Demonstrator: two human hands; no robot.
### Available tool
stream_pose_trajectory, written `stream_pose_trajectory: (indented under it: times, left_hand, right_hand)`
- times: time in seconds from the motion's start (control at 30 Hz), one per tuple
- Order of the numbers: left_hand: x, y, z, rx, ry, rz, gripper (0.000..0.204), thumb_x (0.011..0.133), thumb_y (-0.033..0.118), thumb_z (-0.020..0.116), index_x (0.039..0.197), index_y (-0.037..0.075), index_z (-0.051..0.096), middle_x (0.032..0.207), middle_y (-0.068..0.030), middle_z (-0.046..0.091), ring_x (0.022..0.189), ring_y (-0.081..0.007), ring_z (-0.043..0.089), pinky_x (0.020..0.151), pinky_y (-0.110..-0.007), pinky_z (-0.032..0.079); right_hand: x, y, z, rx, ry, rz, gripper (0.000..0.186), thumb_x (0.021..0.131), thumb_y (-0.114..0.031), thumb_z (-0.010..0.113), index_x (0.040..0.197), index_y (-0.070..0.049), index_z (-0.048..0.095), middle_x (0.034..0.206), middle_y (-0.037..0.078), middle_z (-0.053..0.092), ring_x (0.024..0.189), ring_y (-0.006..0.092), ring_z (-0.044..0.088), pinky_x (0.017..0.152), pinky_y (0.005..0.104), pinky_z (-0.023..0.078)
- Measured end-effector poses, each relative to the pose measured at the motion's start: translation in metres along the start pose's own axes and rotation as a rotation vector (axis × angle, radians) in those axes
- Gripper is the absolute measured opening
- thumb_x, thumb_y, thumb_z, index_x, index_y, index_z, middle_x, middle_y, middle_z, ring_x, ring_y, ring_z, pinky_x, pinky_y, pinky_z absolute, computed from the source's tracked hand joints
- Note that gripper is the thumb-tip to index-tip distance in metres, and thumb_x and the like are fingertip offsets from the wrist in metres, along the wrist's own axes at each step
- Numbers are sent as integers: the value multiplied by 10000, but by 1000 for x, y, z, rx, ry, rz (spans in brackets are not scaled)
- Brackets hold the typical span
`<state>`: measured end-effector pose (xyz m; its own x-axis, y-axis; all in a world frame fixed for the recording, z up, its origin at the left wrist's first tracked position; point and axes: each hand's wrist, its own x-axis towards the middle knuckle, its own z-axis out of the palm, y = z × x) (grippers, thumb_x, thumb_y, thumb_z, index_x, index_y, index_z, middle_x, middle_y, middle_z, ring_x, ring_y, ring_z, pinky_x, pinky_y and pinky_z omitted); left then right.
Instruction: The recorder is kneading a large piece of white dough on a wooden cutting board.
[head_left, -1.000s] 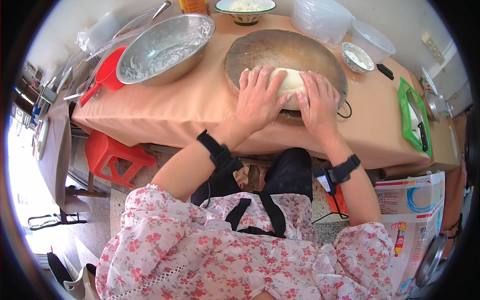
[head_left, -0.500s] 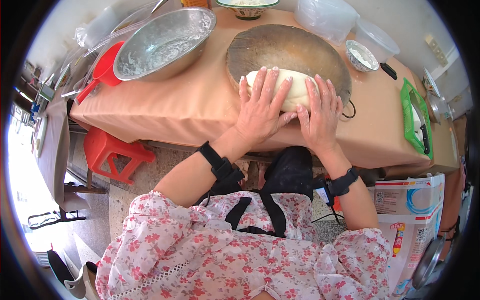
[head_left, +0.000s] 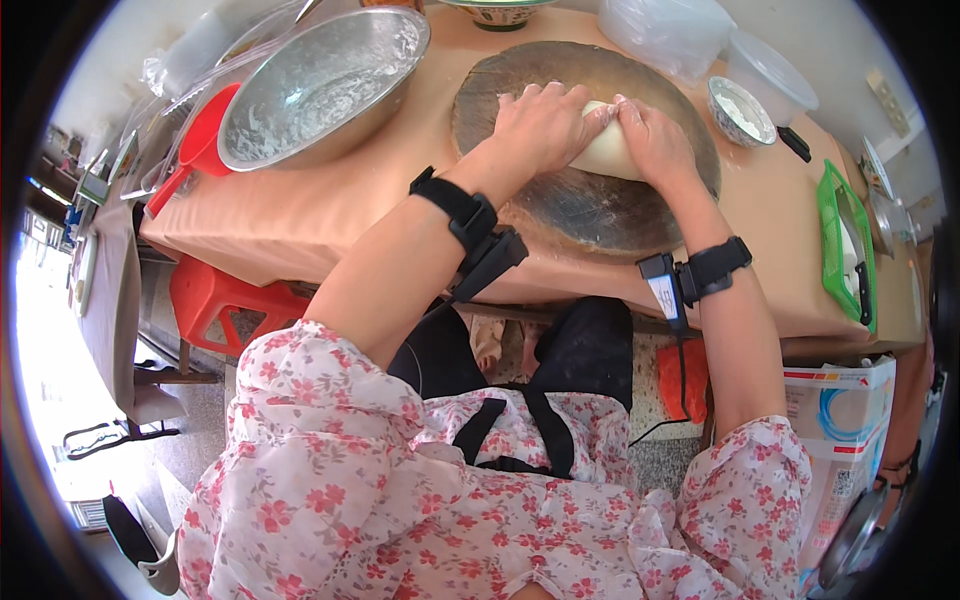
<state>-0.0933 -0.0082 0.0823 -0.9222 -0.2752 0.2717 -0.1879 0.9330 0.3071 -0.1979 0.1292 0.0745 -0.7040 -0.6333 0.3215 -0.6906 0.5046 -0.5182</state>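
A smooth white lump of dough (head_left: 611, 152) lies on a round, worn wooden board (head_left: 590, 215). My left hand (head_left: 545, 122) is curled over its left part, fingers bent over the far side and thumb near the dough's middle. Wrapped over its right part is my right hand (head_left: 655, 140), its thumb close to the left one. Both hands grip the dough, hiding its ends and far edge. Flour dusts my fingers.
Left of the board stand a flour-smeared metal bowl (head_left: 335, 85) and a red scoop (head_left: 203, 143). At the right are a small bowl of white powder (head_left: 740, 112), clear plastic tubs (head_left: 768, 70) and a green basket (head_left: 830, 240) holding a knife. A red stool (head_left: 225, 305) stands below.
My hands have moved away from me across the board with the dough. Their outstretched fingers are now curled over its far side, and the board's near part shows.
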Motion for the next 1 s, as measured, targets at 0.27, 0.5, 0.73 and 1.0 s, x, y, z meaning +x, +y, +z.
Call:
stream_pose_trajectory:
  times: [0.27, 0.5, 0.73, 1.0]
  left_hand:
    - [6, 1, 0, -41, -50, -76, 534, 975, 555, 332, 1276, 183, 568, 1231, -120, 599, 1189, -343, 526, 991, -520, 386]
    - [-44, 2, 15, 5, 146, 102, 482, 950, 477, 462, 1279, 130, 513, 1212, -143, 554, 1164, -350, 503, 973, -490, 379]
    - [-108, 9, 19, 82, 500, 334, 539, 844, 347, 643, 1302, 112, 485, 1296, -154, 470, 1232, -342, 432, 1025, -514, 315]
    - [-125, 18, 26, 113, 442, 244, 737, 774, 401, 711, 1387, 121, 414, 1409, -164, 387, 1339, -357, 345, 1053, -599, 250]
  right_hand:
    - [8, 5, 2, -72, -74, 35, 539, 964, -474, 301, 1141, -115, 662, 1108, 217, 654, 1082, 436, 579, 913, 571, 408]
    - [-46, -2, 6, -121, 139, -136, 422, 960, -408, 425, 1174, -108, 633, 1117, 153, 645, 1090, 362, 575, 885, 531, 423]
    - [-109, -15, 5, -359, 448, -414, 391, 917, -305, 551, 1244, -93, 573, 1247, 106, 571, 1188, 311, 506, 970, 497, 346]
    - [-106, -38, 7, -332, 328, -370, 437, 916, -308, 551, 1302, -105, 525, 1317, 111, 521, 1239, 300, 468, 992, 576, 298]
